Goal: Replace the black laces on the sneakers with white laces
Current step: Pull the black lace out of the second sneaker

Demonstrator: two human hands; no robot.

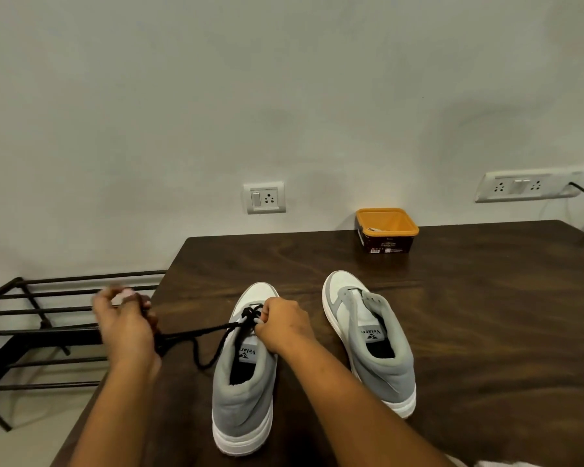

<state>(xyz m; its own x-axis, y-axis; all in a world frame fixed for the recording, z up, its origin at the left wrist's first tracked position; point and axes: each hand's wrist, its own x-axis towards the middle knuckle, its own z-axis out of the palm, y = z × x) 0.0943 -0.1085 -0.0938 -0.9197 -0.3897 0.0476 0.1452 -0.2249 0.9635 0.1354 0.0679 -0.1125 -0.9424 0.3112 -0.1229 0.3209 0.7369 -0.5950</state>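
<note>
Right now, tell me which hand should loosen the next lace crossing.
The right hand: it pinches the lace at the sneaker's last crossings. The left hand is off to the side, holding the pulled-out slack.

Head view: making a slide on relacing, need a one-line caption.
Left hand holds the black lace taut off the nearer sneaker while the right hand pinches the remaining crossings.

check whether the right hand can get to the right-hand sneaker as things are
Probably yes. The right hand pinches the black lace at the left sneaker, so it must let go first; the right sneaker stands close beside it with only bare table between.
</note>
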